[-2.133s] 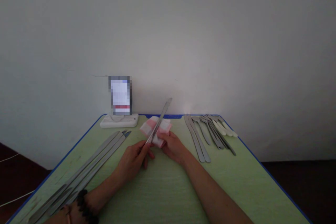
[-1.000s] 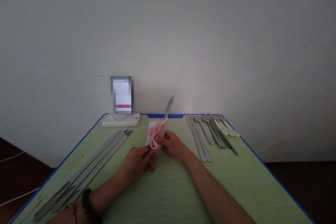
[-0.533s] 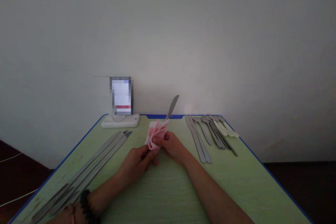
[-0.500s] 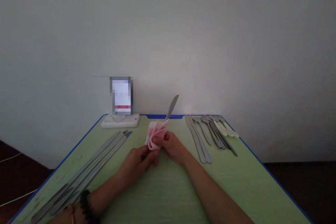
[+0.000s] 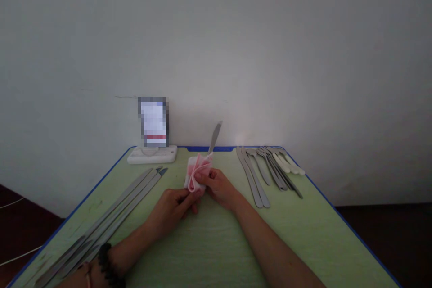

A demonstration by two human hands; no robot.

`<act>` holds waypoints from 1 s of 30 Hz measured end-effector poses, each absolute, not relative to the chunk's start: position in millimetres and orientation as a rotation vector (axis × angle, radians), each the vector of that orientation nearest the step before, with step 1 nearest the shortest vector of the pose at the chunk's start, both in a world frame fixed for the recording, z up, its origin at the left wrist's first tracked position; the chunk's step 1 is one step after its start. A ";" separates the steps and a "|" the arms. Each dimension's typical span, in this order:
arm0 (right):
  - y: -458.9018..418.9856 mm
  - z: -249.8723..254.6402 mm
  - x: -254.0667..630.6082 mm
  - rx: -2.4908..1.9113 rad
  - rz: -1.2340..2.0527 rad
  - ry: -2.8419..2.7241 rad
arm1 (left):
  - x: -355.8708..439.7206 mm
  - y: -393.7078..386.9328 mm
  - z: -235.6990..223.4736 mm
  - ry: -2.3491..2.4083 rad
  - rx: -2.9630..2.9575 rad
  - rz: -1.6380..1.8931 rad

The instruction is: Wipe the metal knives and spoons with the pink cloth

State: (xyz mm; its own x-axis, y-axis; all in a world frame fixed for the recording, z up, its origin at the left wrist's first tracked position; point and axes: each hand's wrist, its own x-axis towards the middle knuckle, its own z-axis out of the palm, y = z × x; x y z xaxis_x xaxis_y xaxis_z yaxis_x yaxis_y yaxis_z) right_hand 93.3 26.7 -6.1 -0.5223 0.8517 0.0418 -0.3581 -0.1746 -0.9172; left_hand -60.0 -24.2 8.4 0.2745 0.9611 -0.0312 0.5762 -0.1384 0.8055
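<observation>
Left hand [image 5: 175, 207], curled closed, holds the tilted knife [image 5: 215, 136] by its lower end; right hand [image 5: 218, 186] pinches a folded pink-and-white cloth [image 5: 195, 166] around the knife's middle, above the green counter [image 5: 209, 247].

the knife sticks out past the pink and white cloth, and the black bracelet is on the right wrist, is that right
Not quite: the head view shows the black bracelet on the left wrist. The knife does stick out past the pink and white cloth.
</observation>
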 end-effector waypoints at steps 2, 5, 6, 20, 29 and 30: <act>25.9 -5.2 92.5 -0.630 1.822 -1.179 | -59.4 -24.0 8.6 1.381 1.825 0.660; 25.8 -4.4 93.0 -0.612 1.829 -1.182 | -57.5 -24.7 9.3 1.363 1.824 0.658; 26.1 -4.4 93.5 -0.609 1.830 -1.191 | -56.8 -25.1 9.6 1.367 1.808 0.666; 27.4 -6.4 93.1 -0.633 1.799 -1.221 | -57.1 -25.1 9.5 1.390 1.806 0.669; 28.1 -7.4 91.9 -0.666 1.737 -1.195 | -55.6 -26.9 10.9 1.343 1.814 0.677; 28.4 -8.0 92.7 -0.674 1.727 -1.231 | -55.3 -27.1 11.1 1.345 1.806 0.688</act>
